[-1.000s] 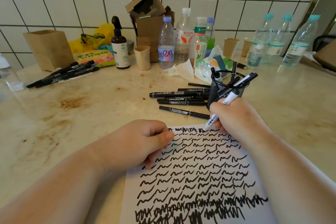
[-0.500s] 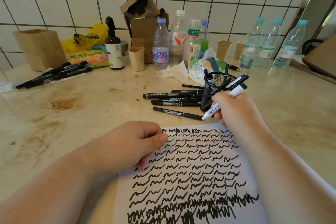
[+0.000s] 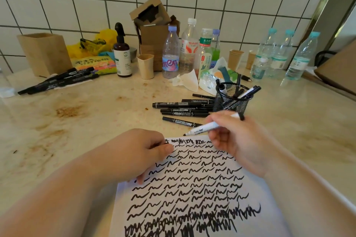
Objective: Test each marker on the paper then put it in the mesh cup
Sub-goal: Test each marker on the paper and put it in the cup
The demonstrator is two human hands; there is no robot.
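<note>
A white paper (image 3: 273,204) covered in black scribbles lies in front of me. My left hand (image 3: 142,152) rests on its upper left corner, fingers curled, thumb and forefinger pinching what looks like a small black marker cap (image 3: 166,142). My right hand (image 3: 238,140) grips a white-barrelled marker (image 3: 204,128) just above the paper's top edge, its bare tip pointing left. Right behind that hand stands the black mesh cup (image 3: 231,102) with several markers in it. Several loose black markers (image 3: 183,109) lie left of the cup.
Along the tiled wall stand several plastic bottles (image 3: 170,54), a brown spray bottle (image 3: 122,57), paper cups (image 3: 145,65), cardboard boxes (image 3: 152,31) and a wooden box (image 3: 45,53). More black markers (image 3: 57,81) lie far left. A crumpled tissue (image 3: 186,81) sits behind the loose markers.
My right hand lifted the marker's tip off the paper's top edge and swung it to point left. My left hand stayed on the paper's corner.
</note>
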